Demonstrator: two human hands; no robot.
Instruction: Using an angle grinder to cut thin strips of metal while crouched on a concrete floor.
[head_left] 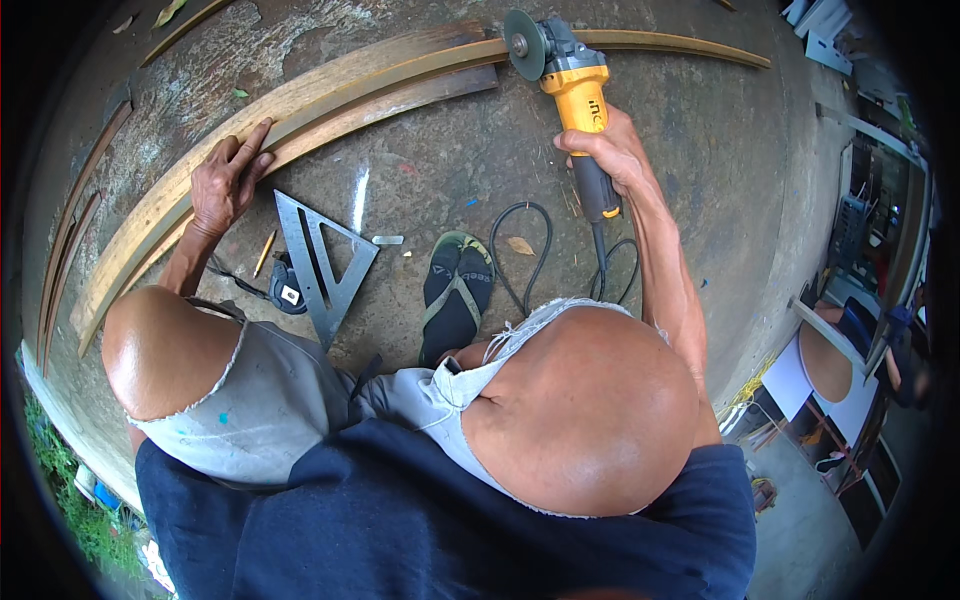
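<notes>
My right hand (618,150) is closed around the yellow and grey body of an angle grinder (578,98). Its cutting disc (522,46) is at the far side, next to a long narrow wooden strip (400,72). Whether disc and strip touch, or the disc is spinning, I cannot tell. At the left, my left hand (222,185) grips the strip from above, its index finger stretched along the wood. Under and beside the strip lie wider wooden boards (290,95) on the concrete floor.
Between the boards and my sandalled foot (458,290) lie a metal speed square (338,305), a tape measure (287,284) and a pencil (265,253). The grinder's black cord (546,245) loops by the foot. Thin wood strips (80,225) lie far left; assorted items stand at the right.
</notes>
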